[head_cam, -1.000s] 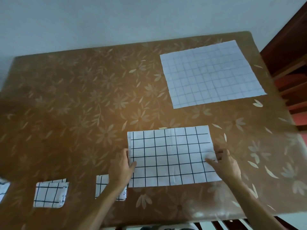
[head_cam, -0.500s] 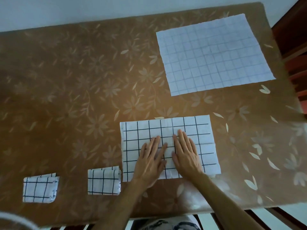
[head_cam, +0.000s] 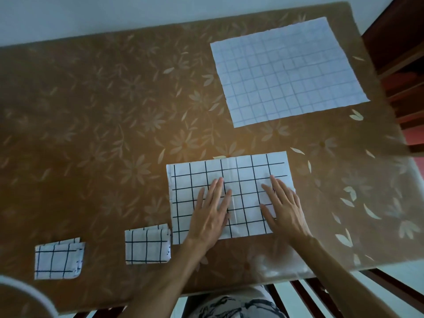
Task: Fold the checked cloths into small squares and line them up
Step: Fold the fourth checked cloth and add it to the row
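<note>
Head view: near the front edge we had two folded squares [head_cam: 58, 259] [head_cam: 146, 245] in a row at left. Beside them our left hand [head_cam: 210, 214] and right hand [head_cam: 283, 207] lay flat, fingers straight, gripping nothing, pressing the half-folded cloth [head_cam: 243, 171], probably to set its crease. Beyond, an unfolded cloth [head_cam: 289, 72] waited on the flowered brown table [head_cam: 91, 134], below a pale wall [head_cam: 114, 14].

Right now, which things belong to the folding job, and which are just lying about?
Job: half-folded cloth under left hand and right hand; two folded squares; flat cloth, far right.
Lying about: wooden furniture at right; blurred white rim, lower left.
</note>
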{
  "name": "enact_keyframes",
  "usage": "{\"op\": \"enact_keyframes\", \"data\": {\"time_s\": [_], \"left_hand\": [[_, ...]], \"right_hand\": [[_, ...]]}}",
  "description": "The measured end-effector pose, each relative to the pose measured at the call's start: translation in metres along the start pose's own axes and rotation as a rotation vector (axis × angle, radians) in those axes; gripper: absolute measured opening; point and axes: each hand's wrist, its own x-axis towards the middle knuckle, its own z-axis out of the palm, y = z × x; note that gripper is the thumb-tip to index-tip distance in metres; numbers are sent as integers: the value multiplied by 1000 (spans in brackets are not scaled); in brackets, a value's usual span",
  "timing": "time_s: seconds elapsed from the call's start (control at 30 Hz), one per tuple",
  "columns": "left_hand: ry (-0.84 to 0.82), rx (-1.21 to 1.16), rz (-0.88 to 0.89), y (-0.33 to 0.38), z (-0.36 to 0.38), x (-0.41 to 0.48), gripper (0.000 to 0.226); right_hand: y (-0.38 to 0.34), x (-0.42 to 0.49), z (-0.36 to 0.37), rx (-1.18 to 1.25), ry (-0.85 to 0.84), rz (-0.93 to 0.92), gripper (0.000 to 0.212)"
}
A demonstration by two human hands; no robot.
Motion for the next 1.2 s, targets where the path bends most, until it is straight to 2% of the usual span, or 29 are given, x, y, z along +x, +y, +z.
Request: {"op": "enact_keyframes", "data": {"time_s": [0.07,0.2,0.3,0.5,0.73,0.83,0.9,1.0,1.03,1.07,1.2], "left_hand": [[77,-21,52,9,1,-4,56],[153,-97,160,30,13,-26,28],[143,-98,192,42,23,-39,17],[167,-97,112,50,28,-37,16],[207,-54,83,64,30,-43,26],[188,-44,102,73,29,-45,28],[181,-61,98,80,26,-47,30],[169,-136,86,85,18,-57,27],[155,-163,79,83,16,-59,24],[143,-203,64,81,14,-62,22],[164,-384,-65,66,11,-78,20]], "right_hand": [[-5,-16,1,74,26,-93,38],[-14,-59,4,101,-3,-187,21],[-12,-77,5,65,-21,-177,26],[-5,-64,6,37,-4,-71,17],[-16,-58,9,-224,-30,-120,23],[-23,-58,12,-310,-65,-82,24],[-34,-62,7,-296,-63,-48,23],[-54,-78,-5,-174,29,-158,8],[-60,-83,-11,-117,48,-190,8],[-62,-87,-18,-73,46,-212,18],[-49,-96,-38,37,-102,-190,49]]}}
